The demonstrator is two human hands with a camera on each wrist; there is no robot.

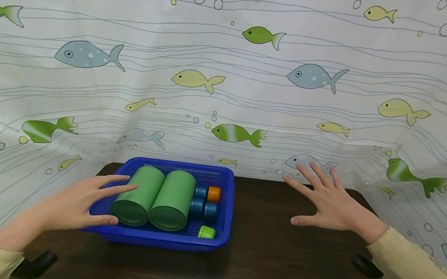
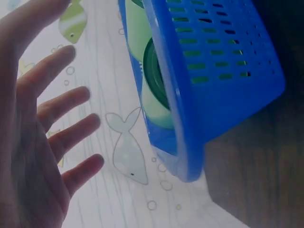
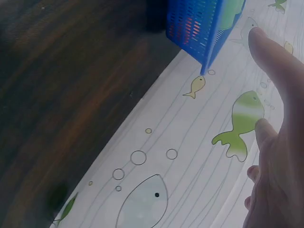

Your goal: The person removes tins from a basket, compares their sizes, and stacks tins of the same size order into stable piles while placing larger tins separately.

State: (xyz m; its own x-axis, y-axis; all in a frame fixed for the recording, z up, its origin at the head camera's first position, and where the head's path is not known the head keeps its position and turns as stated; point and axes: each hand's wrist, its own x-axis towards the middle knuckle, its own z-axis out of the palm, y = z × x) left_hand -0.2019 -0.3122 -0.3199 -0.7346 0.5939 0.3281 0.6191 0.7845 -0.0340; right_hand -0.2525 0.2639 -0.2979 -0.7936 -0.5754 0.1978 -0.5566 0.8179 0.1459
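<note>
A blue plastic basket (image 1: 166, 243) with slotted walls stands on the dark table, left of centre. Two large green cans (image 1: 145, 190) lie side by side in it. Along its right side sit small blue cylinders (image 1: 197, 208), an orange one (image 1: 214, 194) and a bright green one (image 1: 207, 232). My left hand (image 1: 84, 202) is spread at the basket's left side, its fingers overlapping the rim and a can in the head view; the left wrist view shows it apart from the basket (image 2: 228, 95). To the basket's right, my right hand (image 1: 328, 202) hovers with fingers spread, holding nothing.
Dark wood makes up the tabletop (image 1: 275, 265). A white curtain (image 1: 227, 103) printed with fish hangs behind and along both sides of it. Black straps show at the left wrist (image 1: 32, 267) and the right wrist (image 1: 366, 266).
</note>
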